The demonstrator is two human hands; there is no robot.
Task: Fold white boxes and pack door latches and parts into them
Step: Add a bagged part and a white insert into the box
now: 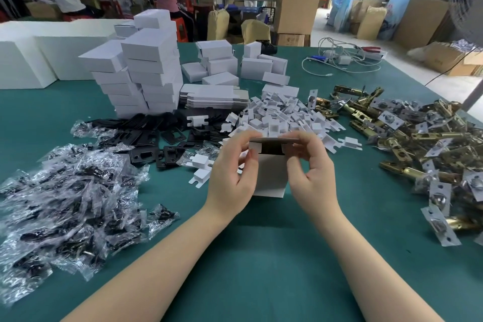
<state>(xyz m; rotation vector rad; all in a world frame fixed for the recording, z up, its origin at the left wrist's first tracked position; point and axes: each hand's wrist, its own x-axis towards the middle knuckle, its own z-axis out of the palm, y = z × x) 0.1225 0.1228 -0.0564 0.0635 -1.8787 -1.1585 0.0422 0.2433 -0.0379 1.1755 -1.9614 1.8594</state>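
Observation:
A small white box (270, 175) stands upright on the green table, its top end open and dark inside. My left hand (232, 167) grips its left side, thumb on the left top flap. My right hand (308, 162) holds the right side, fingers curled over the top lid flap. Brass door latches (407, 138) lie heaped to the right. Black strike plates (149, 138) and bagged screws (65, 191) lie to the left. White card inserts (277, 117) are piled behind the box.
Stacks of folded white boxes (149, 70) and flat box blanks (214, 97) stand at the back of the green table (261, 269). White cables (339, 60) lie far right. A fan (467, 8) stands at the right edge. People work at a far bench.

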